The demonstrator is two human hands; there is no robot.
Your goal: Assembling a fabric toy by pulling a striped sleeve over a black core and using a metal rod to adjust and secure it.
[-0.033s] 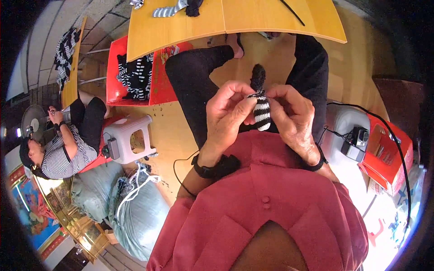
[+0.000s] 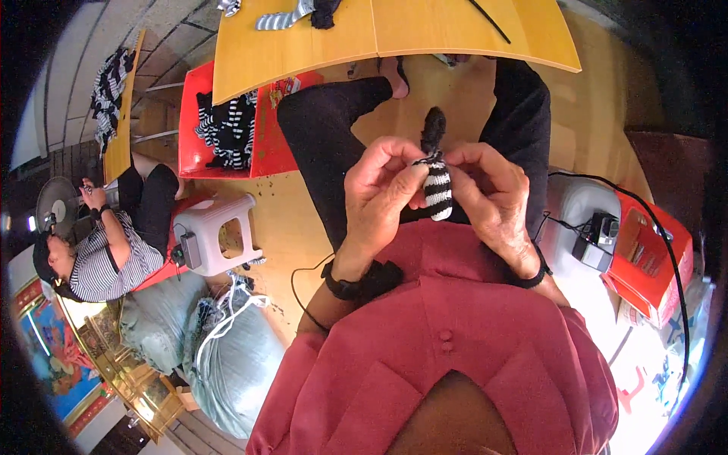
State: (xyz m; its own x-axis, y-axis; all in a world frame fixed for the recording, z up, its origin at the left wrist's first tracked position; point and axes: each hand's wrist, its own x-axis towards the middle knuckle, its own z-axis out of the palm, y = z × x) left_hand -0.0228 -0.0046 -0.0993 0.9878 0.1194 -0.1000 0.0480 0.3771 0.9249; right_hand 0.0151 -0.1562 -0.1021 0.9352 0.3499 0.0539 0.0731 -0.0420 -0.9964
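Note:
A small knitted piece (image 2: 438, 192), striped black and white with a dark narrow end sticking up, is held in front of my chest between both hands. My left hand (image 2: 381, 189) pinches its upper left edge between thumb and fingers. On the opposite side, my right hand (image 2: 493, 196) has its fingertips closed on the same edge. The fingers partly cover the place where the dark end meets the stripes, so the detail there is hidden. Whether it is a sock or a glove part, I cannot tell.
Ahead stands a wooden table (image 2: 303, 49) with a grey striped knit (image 2: 284, 19) on it. A red box (image 2: 277, 155) of striped knits is at left. Further left a person (image 2: 114, 258) sits beside a plastic stool (image 2: 216, 235). A cable (image 2: 660, 208) runs along the right.

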